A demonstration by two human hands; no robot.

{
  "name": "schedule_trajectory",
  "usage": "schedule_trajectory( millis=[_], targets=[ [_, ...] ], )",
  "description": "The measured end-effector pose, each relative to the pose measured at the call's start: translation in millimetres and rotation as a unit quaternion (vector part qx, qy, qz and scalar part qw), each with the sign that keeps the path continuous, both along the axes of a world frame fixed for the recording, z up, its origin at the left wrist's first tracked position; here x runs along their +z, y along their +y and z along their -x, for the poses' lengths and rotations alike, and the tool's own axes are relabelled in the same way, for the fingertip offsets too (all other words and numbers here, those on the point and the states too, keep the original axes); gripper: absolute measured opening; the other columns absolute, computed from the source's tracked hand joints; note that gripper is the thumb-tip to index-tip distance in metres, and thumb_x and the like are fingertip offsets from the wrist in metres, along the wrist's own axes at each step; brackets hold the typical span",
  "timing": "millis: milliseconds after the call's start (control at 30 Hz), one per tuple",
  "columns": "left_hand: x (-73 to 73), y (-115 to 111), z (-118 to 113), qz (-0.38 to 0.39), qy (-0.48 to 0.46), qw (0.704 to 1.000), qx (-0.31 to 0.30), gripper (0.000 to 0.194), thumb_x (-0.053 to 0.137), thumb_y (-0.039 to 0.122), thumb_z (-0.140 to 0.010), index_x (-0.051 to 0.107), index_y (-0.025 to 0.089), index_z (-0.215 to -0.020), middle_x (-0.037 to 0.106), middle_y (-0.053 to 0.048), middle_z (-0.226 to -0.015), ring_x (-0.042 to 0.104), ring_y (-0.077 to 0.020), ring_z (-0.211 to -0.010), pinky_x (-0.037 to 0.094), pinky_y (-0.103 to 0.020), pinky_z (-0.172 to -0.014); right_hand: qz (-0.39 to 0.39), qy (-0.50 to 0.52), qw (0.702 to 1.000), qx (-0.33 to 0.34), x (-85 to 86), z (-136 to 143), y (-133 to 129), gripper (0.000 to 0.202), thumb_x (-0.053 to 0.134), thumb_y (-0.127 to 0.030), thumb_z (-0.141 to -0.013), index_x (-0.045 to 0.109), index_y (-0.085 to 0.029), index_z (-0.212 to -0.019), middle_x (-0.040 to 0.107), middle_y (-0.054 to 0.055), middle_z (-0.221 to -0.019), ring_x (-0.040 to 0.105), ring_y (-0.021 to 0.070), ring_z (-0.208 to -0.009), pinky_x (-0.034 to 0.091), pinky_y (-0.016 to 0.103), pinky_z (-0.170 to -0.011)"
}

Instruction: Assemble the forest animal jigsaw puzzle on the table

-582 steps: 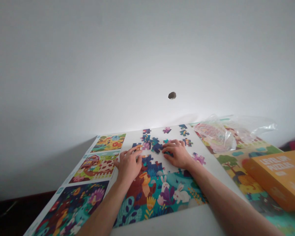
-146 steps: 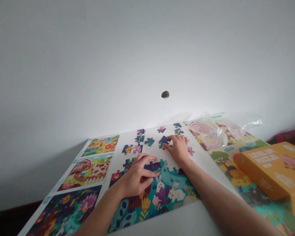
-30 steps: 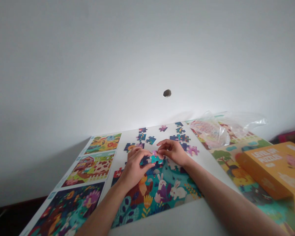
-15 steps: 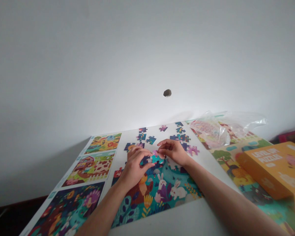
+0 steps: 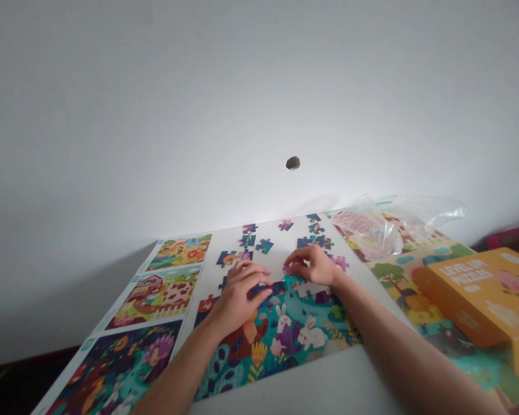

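A partly joined jigsaw puzzle (image 5: 285, 334) with white rabbits and plants lies on the white table. My right hand (image 5: 313, 266) pinches a teal and purple puzzle piece (image 5: 292, 280) over the puzzle's far edge, and its fingers hide part of that piece. On the left side of the puzzle rests my left hand (image 5: 244, 291), palm down, thumb and fingers apart, with nothing seen in it. Just beyond the hands lie several loose pieces, among them a blue one (image 5: 264, 246) and a pink one (image 5: 286, 225).
Picture sheets (image 5: 164, 294) line the table's left side. At the right are a yellow puzzle box (image 5: 480, 288), a printed board (image 5: 398, 276) and a clear plastic bag (image 5: 372, 227). A white wall (image 5: 199, 115) with a small hole (image 5: 293, 163) rises behind the table.
My right hand has carried the teal and purple piece a little to the right, away from my left hand. The left hand stays nearly in place and has come off the piece.
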State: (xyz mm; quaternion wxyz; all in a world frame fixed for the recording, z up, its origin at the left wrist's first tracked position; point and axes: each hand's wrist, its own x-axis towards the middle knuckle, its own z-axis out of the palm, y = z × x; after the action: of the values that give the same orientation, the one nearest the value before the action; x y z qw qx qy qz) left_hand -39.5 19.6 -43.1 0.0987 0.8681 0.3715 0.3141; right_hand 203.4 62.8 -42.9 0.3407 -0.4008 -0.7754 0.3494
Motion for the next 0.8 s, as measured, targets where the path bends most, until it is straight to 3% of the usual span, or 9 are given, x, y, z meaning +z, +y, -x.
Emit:
schedule_trajectory(
  millis=[233,800],
  targets=[
    [0.8,-3.9,-0.2,0.061,0.087,0.992,-0.075,0.022,0.062,0.026,-0.088,0.07,0.03,-0.108,0.062,-0.002,-0.127,0.043,-0.0239,-0.124,0.037,-0.043,-0.105,0.008,-0.087,0.996,0.017,-2.2,-11.2,4.2,0.019,0.061,-0.014,-0.065,0.073,-0.013,-0.079,0.063,0.0,-0.06,0.055,0.0113,-0.054,0.04,0.02,-0.052],
    [-2.8,-7.4,-2.2,0.133,0.132,0.975,-0.116,0.039,0.046,0.013,-0.093,0.064,0.034,-0.121,0.052,0.004,-0.141,0.026,-0.0263,-0.139,0.03,-0.053,-0.11,-0.041,-0.203,0.978,0.034,11.5,-16.8,-0.6,0.02,0.061,-0.014,-0.065,0.073,-0.017,-0.08,0.065,0.001,-0.068,0.057,0.0126,-0.061,0.039,0.02,-0.057]
  ],
)
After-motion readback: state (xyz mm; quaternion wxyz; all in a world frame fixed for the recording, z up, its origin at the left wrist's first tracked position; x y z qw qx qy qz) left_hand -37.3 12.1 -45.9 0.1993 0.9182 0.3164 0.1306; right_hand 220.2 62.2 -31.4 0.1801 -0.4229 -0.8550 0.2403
